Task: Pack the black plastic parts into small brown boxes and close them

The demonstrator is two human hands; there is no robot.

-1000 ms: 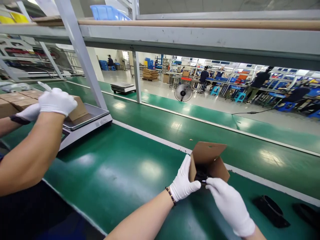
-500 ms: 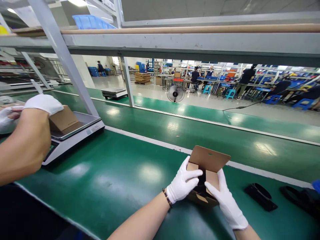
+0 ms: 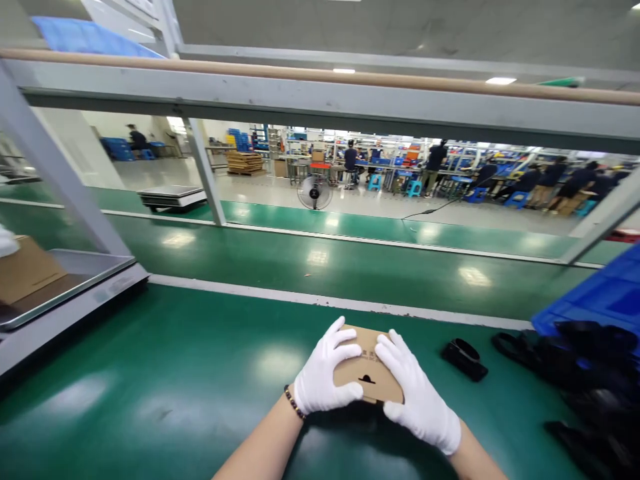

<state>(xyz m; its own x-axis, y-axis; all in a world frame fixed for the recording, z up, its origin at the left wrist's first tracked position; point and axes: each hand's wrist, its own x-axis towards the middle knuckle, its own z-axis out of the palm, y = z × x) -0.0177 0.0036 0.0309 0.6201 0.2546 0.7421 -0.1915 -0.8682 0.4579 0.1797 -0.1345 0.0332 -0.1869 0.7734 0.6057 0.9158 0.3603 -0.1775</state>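
Observation:
A small brown cardboard box (image 3: 369, 363) is between my white-gloved hands, above the green bench. Its lid lies down, with printed characters and a dark slot on top. My left hand (image 3: 330, 370) grips the left side, fingers over the lid and thumb at the front edge. On the other side my right hand (image 3: 417, 393) holds the box the same way, fingers across the lid. The contents are hidden. A black looped strap-like item (image 3: 465, 360) lies on the bench to the right of my right hand.
At far left, another person's gloved hand (image 3: 7, 241) touches a cardboard box (image 3: 30, 270) on a weighing scale (image 3: 135, 268). Several black items (image 3: 595, 380) spill from a blue crate (image 3: 600, 293) at right. A metal shelf beam (image 3: 320, 100) crosses above the bench.
The box's raised lid has been folded down, and my hands have moved from inside the opening to the sides and top. The view has turned right, bringing the blue crate into sight.

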